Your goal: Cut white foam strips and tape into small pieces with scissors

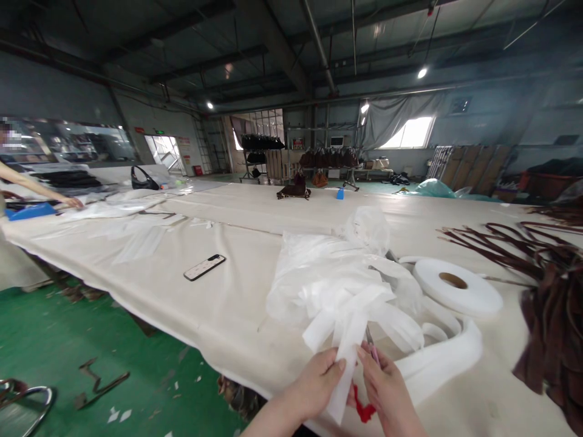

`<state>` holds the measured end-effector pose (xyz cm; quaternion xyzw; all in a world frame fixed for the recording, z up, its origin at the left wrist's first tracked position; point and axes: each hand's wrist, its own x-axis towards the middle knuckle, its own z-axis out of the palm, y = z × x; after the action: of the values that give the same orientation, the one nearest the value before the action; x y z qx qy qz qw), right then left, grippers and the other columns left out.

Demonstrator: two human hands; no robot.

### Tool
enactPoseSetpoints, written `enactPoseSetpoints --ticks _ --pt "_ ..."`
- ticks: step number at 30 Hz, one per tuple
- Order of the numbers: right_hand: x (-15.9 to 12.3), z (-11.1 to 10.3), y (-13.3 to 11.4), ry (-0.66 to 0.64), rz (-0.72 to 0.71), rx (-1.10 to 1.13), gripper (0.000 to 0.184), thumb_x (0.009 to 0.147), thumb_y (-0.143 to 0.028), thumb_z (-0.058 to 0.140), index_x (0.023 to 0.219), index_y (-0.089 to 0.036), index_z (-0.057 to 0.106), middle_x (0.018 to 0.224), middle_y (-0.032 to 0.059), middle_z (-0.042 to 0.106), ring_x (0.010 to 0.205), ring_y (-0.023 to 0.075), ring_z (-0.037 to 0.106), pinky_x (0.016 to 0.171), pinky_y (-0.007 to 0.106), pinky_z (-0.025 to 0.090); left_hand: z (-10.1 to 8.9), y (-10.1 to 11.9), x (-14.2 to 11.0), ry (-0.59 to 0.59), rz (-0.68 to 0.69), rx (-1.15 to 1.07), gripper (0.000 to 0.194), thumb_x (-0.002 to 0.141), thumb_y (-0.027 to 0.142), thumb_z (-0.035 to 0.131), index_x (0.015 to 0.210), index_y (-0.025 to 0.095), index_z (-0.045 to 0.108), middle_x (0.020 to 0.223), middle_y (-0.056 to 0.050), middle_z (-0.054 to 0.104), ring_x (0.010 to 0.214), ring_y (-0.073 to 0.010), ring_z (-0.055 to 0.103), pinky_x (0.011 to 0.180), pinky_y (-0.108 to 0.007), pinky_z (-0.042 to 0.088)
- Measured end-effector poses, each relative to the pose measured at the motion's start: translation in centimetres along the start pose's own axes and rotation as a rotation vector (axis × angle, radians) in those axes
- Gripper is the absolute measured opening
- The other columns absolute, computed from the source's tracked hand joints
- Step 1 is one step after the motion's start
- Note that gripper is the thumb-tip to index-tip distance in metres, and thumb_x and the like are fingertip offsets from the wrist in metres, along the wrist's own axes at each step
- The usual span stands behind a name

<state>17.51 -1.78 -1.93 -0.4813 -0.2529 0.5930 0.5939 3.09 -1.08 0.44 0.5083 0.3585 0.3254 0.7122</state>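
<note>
At the near edge of the big white table (218, 315), my left hand (316, 382) pinches a strip of white non-woven tape (344, 370) that hangs down past the edge. Close beside it on the right, my right hand (387, 388) grips red-handled scissors (367, 408), whose blades point up toward the strip. Just beyond my hands lies a pile of cut white strips (350, 291) on clear plastic. A flat roll of white tape (458, 285) sits to the right, its loose end curling back toward me.
A phone (204, 267) lies face up left of the pile. Dark brown leather straps (546, 291) heap at the right. Another person's arm (40, 191) reaches over the far left of the table. Dark bags (295, 189) stand at the back, and the green floor (68, 346) is littered with scraps.
</note>
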Motion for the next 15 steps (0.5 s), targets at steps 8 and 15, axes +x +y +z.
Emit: enactPoseSetpoints --ticks 8,15 --pt "0.1 0.2 0.1 -0.093 -0.063 -0.044 0.041 0.06 -0.057 0.078 0.067 -0.021 0.06 0.045 -0.0059 0.047 0.039 0.0119 0.043 0.037 0.025 0.037 -0.8 -0.8 0.2 0.004 -0.063 0.034 0.051 0.07 0.061 0.069 0.092 0.015 0.063 0.08 -0.008 0.068 0.069 -0.0204 0.064 0.066 -0.032 0.048" --pt "-0.4 -0.1 0.0 -0.094 -0.167 -0.228 0.044 0.061 -0.062 0.074 0.063 -0.02 0.062 0.05 -0.0028 0.052 0.05 0.0149 0.05 0.05 0.027 0.045 0.3 -2.2 2.2 0.035 -0.006 0.221 0.07 0.067 0.082 0.052 0.091 0.017 0.06 0.06 -0.001 0.058 0.054 -0.0163 0.056 0.054 -0.028 0.043"
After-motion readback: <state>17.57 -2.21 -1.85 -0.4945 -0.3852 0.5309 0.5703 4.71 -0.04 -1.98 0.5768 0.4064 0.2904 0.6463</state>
